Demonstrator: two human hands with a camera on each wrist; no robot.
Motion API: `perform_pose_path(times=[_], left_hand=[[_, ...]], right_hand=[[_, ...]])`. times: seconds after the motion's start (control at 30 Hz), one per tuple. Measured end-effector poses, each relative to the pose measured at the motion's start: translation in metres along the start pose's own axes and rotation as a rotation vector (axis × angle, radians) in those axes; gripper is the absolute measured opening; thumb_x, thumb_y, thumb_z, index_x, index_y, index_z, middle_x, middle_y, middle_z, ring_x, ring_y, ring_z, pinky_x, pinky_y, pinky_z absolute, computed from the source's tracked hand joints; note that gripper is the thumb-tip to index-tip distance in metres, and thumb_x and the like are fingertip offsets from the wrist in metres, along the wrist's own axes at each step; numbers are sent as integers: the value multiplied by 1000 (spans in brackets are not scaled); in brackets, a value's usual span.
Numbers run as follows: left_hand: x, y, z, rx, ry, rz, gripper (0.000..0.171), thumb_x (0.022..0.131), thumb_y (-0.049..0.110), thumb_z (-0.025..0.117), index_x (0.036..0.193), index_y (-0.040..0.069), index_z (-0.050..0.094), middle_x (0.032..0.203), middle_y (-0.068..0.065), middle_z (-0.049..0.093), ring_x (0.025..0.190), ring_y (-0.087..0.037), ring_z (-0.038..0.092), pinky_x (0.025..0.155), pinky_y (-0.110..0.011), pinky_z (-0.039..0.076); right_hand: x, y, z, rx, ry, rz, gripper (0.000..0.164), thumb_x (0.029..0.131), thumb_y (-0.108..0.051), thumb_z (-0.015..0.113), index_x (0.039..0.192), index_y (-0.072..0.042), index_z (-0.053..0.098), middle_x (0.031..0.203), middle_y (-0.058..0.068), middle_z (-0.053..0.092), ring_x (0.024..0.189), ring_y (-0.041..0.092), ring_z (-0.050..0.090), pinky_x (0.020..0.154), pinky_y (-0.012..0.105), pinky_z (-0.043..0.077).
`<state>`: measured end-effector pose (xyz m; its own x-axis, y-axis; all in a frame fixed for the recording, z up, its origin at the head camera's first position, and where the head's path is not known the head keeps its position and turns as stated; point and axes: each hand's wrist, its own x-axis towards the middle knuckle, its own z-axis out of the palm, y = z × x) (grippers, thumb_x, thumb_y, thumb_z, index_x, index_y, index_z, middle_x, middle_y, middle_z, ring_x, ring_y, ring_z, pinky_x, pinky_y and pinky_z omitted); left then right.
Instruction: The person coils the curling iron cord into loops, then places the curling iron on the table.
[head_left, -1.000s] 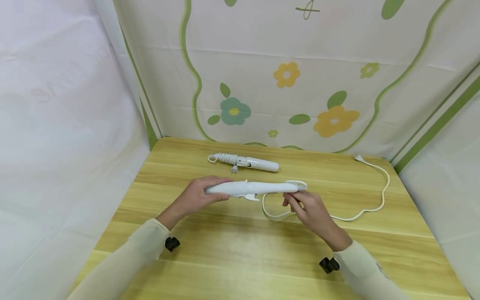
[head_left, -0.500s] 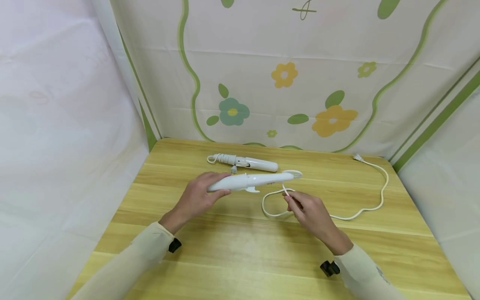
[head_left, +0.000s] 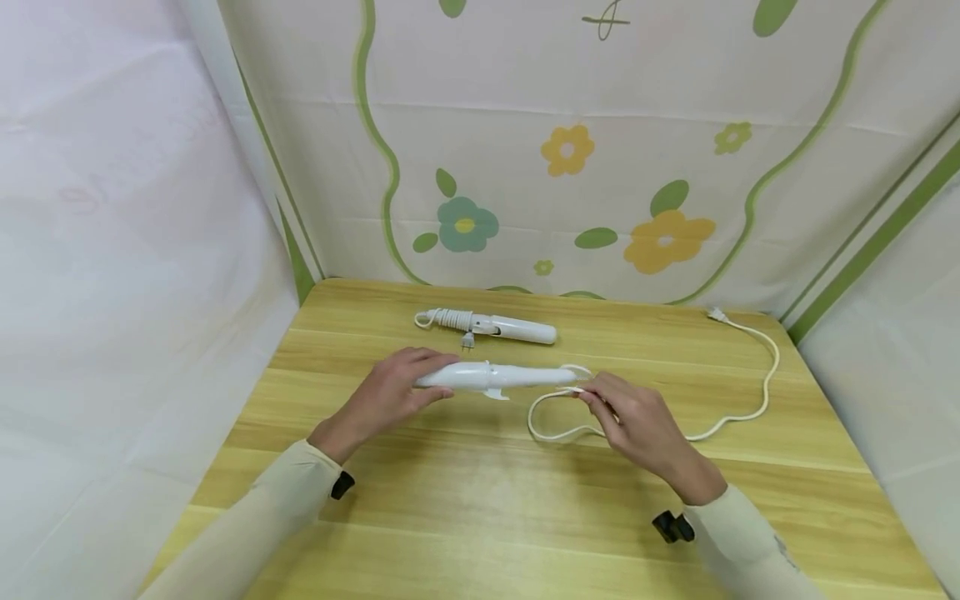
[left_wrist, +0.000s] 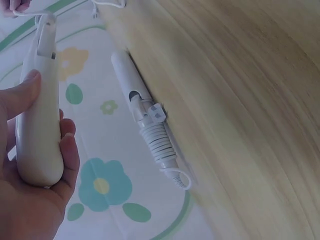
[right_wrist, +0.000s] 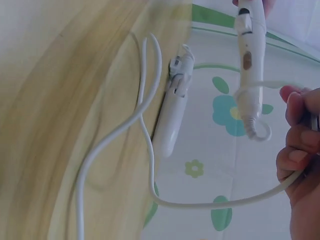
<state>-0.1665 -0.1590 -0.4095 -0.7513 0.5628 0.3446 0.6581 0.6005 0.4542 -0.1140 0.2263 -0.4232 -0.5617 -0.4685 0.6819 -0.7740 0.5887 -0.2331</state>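
In the head view my left hand (head_left: 393,383) grips the wide barrel end of a white curling iron (head_left: 517,377), raised over the wooden table. In the left wrist view the thumb lies along its barrel (left_wrist: 42,135) and the fingers wrap the other side. My right hand (head_left: 633,417) pinches the white power cord (head_left: 551,397) close to the handle's tail end. In the right wrist view the cord passes across the handle (right_wrist: 251,65) into the curled fingers (right_wrist: 295,150). A small clip lever (head_left: 496,393) sticks out from the iron's near side.
A second white curling iron (head_left: 517,327) lies farther back, its cord (head_left: 453,317) coiled round the handle and its plug (head_left: 468,340) beside it. The held iron's loose cord runs right to a plug (head_left: 717,315) near the back edge. A floral cloth (head_left: 480,150) hangs behind.
The right hand first drew the cord toward the body, away from the handle, then moved right and up to the tail. The iron's tail end tipped up, then came level again.
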Motion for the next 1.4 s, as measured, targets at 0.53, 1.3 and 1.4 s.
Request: perform_pose_path(times=[0.53, 1.3, 1.4], left_hand=[[-8, -10, -5, -238, -230, 103, 49, 93, 23, 88, 140, 19, 75, 135, -6, 76, 115, -21, 72, 90, -36, 59], [-9, -2, 13, -348, -107, -2, 46, 97, 23, 85, 142, 18, 74, 137, -2, 76, 116, -20, 73, 95, -41, 60], [-10, -1, 15, -318, -71, 3, 46, 97, 22, 85, 141, 17, 74, 136, -5, 76, 116, -22, 74, 93, -41, 60]], right_hand=[[-6, 18, 0, 84, -111, -43, 25, 114, -20, 60, 125, -10, 80, 88, -6, 68, 75, 2, 48, 69, 17, 43], [-15, -7, 26, 182, -216, 349, 30, 106, 5, 62, 94, -20, 74, 87, -6, 74, 62, -5, 31, 54, 22, 37], [-14, -7, 27, 199, -205, 378, 32, 107, 2, 62, 88, -21, 73, 79, -6, 69, 59, -6, 30, 52, 22, 36]])
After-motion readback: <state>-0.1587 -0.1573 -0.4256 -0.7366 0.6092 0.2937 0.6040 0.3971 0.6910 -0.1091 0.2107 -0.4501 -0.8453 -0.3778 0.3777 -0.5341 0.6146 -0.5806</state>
